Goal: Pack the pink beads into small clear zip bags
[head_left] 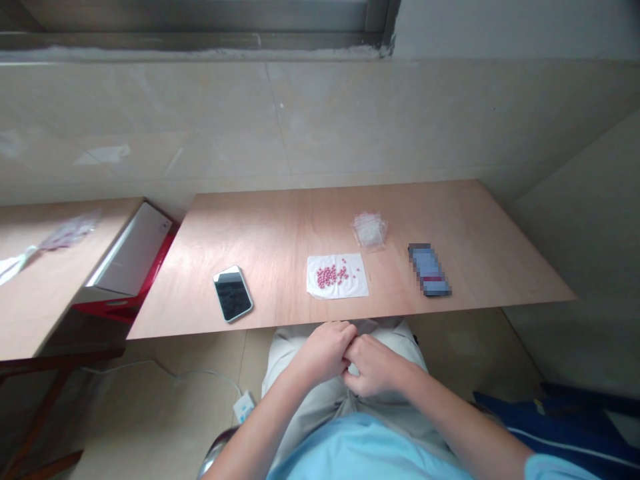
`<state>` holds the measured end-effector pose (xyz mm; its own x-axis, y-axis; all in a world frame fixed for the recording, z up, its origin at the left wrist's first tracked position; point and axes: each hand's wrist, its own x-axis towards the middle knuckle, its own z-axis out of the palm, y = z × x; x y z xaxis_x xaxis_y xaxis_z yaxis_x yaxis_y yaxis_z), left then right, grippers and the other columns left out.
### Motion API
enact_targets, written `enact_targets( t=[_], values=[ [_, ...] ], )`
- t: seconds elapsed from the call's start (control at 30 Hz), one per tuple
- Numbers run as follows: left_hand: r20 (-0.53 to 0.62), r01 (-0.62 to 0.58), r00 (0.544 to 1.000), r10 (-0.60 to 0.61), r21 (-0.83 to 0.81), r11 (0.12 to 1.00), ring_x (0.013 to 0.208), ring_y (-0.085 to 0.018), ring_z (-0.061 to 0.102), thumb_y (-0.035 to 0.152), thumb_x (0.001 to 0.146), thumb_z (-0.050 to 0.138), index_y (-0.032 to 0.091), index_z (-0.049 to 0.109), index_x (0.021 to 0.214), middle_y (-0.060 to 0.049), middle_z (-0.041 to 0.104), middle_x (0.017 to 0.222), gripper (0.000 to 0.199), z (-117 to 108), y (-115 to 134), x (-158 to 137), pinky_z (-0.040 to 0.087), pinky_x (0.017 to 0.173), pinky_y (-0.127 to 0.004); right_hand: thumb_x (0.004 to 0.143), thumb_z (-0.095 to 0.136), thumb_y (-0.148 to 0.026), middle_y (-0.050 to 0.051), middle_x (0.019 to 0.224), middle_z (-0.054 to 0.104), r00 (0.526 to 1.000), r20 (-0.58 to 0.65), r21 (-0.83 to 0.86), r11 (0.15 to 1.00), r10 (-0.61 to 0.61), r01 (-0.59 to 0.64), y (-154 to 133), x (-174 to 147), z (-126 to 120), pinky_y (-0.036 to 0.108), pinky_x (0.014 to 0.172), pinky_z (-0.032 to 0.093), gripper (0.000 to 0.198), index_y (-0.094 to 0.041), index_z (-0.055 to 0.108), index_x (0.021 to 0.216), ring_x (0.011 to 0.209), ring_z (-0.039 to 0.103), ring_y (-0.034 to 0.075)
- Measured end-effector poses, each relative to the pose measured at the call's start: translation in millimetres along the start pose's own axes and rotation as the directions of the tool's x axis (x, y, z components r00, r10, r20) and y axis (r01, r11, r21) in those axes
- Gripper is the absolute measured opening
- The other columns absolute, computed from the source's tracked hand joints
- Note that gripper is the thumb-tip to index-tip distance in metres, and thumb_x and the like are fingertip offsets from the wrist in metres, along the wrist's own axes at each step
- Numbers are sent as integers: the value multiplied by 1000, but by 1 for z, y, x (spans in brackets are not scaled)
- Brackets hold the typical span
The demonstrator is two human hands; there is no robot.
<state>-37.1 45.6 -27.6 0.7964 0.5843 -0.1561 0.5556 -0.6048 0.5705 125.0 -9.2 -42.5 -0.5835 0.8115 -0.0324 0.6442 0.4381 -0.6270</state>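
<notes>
My left hand (327, 350) and my right hand (373, 367) rest together over my lap, just below the table's front edge. Both have their fingers curled in and touch each other at the knuckles; no object shows in either. On the table (270, 233), in front of them, lies a white cloth or tissue (357, 288). Many small red beads (327, 275) are spread over it, densest at its left. Behind the cloth is a stack of clear plastic zip bags (370, 230).
A phone with a dark screen (233, 294) lies left of the cloth, and another phone, pixelated (430, 270), lies to the right. A second table (30, 300) stands at left beside a white box (130, 250). A power strip (244, 407) sits low at left; a blue bag (560, 423) lies at lower right.
</notes>
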Motion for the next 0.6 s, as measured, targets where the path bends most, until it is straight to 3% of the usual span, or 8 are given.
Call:
enact_targets(
  t=[0.2, 0.4, 0.53, 0.6],
  values=[
    [-21, 26, 999, -26, -36, 999, 93, -28, 66, 6, 65, 59, 20, 60, 108, -9, 70, 101, 45, 0, -2, 0, 48, 79, -35, 78, 62, -22, 6, 83, 71, 1000, -23, 29, 999, -17, 18, 0, 1, 1, 29, 62, 41, 3, -19, 61, 80, 73, 64, 22],
    [-47, 107, 993, -107, -1, 994, 80, -25, 66, 10, 69, 61, 20, 59, 83, -7, 69, 85, 17, -6, -10, -3, 43, 68, -30, 82, 62, -18, 9, 98, 72, 997, -70, 131, 991, -20, 29, 0, 5, -3, 32, 76, 53, 16, -18, 64, 98, 90, 68, 25],
    [-118, 213, 966, -231, -148, 966, 76, -22, 65, 20, 77, 64, 21, 61, 90, -4, 69, 81, 14, -16, -24, -6, 40, 63, -27, 89, 54, -14, 8, 117, 71, 970, -238, 251, 961, -54, 115, 9, 4, -15, 35, 91, 55, 34, -23, 64, 120, 105, 68, 23],
    [-166, 230, 946, -279, -262, 937, 73, -19, 64, 26, 84, 61, 20, 61, 88, -2, 67, 78, 7, -21, -31, -6, 40, 63, -26, 93, 51, -17, 7, 118, 71, 937, -348, 317, 944, 28, 89, 22, 6, -21, 34, 87, 57, 36, -24, 63, 126, 98, 70, 20]
  ],
)
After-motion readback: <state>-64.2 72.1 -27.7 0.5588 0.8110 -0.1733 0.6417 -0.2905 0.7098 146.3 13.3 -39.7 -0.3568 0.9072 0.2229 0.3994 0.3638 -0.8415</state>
